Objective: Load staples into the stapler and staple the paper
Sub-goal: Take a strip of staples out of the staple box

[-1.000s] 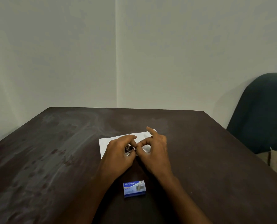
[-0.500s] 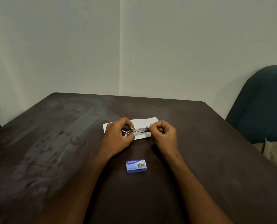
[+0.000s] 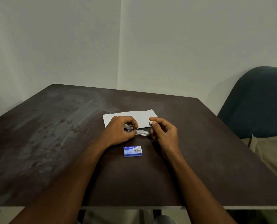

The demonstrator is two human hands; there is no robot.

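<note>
A small metal stapler (image 3: pixel 141 132) lies across the near edge of a white paper (image 3: pixel 139 118) on the dark table (image 3: pixel 53 135). My left hand (image 3: pixel 120 130) grips its left end. My right hand (image 3: pixel 164 132) holds its right end, thumb and forefinger pinched above it. The stapler's silver middle shows between the hands; both ends are hidden by fingers. A closed blue staple box (image 3: pixel 133 151) lies flat on the table just in front of the hands, touched by neither.
A dark blue chair back (image 3: pixel 257 102) stands beyond the table's right edge, with beige cloth (image 3: pixel 270 152) below it. The table's near edge (image 3: pixel 134 207) runs across the bottom. White walls meet in a corner behind the table.
The hands have drawn apart along the stapler, exposing its silver middle. The right hand's fingers have lifted and loosened. The view has tilted, so the table's near edge now shows.
</note>
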